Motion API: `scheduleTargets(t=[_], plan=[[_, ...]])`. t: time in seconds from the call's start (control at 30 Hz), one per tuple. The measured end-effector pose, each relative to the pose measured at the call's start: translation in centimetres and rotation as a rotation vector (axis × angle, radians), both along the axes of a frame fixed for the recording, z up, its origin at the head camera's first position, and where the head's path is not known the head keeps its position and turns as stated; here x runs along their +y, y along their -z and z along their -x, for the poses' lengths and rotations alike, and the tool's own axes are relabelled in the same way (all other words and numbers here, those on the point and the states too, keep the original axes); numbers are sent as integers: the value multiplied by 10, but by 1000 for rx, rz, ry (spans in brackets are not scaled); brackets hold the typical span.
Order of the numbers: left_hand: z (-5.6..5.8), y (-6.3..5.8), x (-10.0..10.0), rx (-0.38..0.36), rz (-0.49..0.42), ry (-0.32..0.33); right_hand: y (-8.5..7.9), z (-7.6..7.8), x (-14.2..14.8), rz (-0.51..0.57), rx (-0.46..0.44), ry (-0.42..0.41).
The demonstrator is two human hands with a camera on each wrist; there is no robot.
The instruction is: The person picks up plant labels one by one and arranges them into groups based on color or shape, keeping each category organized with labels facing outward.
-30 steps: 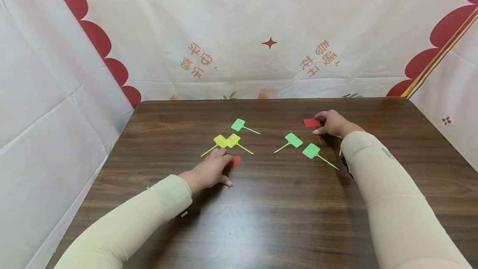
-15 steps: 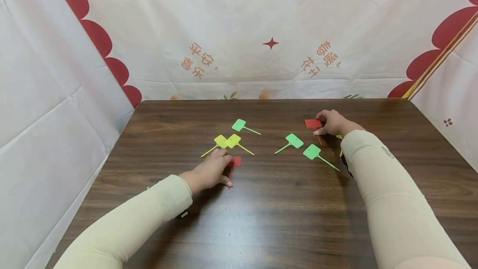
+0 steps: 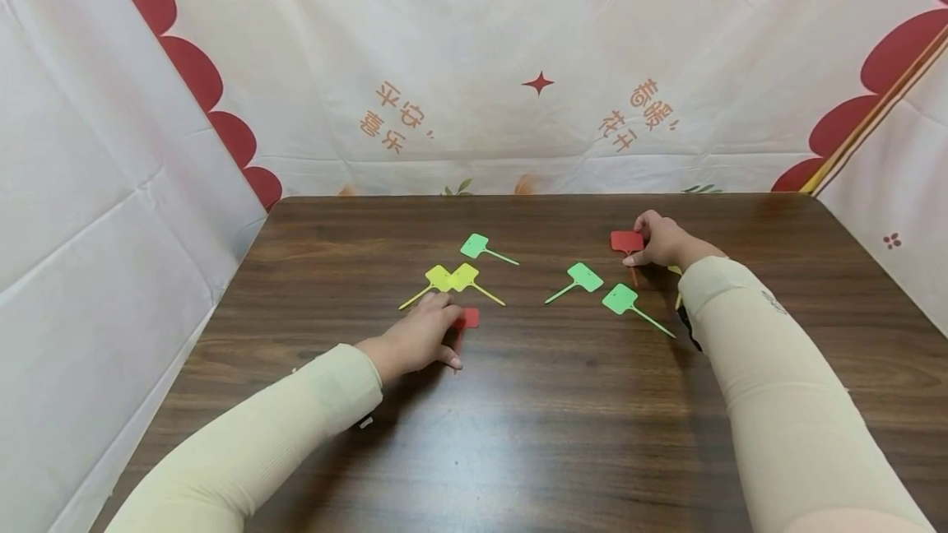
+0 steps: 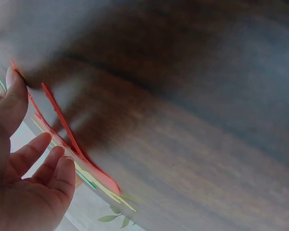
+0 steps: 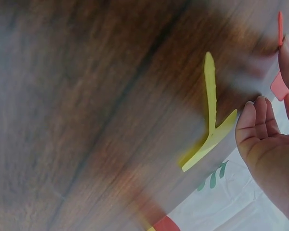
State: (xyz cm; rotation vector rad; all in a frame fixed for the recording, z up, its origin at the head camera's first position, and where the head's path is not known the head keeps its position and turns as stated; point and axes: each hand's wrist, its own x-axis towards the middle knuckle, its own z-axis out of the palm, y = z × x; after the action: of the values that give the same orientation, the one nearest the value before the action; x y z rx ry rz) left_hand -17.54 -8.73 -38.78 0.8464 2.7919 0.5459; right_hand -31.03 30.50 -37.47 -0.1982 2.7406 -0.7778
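Note:
My left hand is low on the table at centre left, its thumb at the stem and its fingertips at the plate of a red plant label. In the left wrist view two red stems show, one under the thumb and another red label stem beside it. My right hand, farther back, holds a second red plant label with its thumb on the stem and its fingers at the plate's right edge. A yellow plant label lies close to the right hand, mostly hidden by the sleeve in the head view.
Two overlapping yellow labels lie just beyond my left hand, with a green label behind them. Two more green labels, the nearer green label among them, lie left of my right forearm. A printed cloth hangs behind the wooden table.
My right hand has shifted slightly to the right, and the red plant label has moved with it. My left hand and the other labels stay where they were.

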Motion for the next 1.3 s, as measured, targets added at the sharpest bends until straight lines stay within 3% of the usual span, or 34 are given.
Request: scheduleTargets(t=[0.23,0.5,1.3], plan=[[-1,-1,0,-9,5,-6,3,0,0,52,-11,27],[0,0,-1,-3,1,-1,7,3,3,22,-11,98],[-1,-1,-1,-14,-2,3,3,-1,2,111,-25,163]])
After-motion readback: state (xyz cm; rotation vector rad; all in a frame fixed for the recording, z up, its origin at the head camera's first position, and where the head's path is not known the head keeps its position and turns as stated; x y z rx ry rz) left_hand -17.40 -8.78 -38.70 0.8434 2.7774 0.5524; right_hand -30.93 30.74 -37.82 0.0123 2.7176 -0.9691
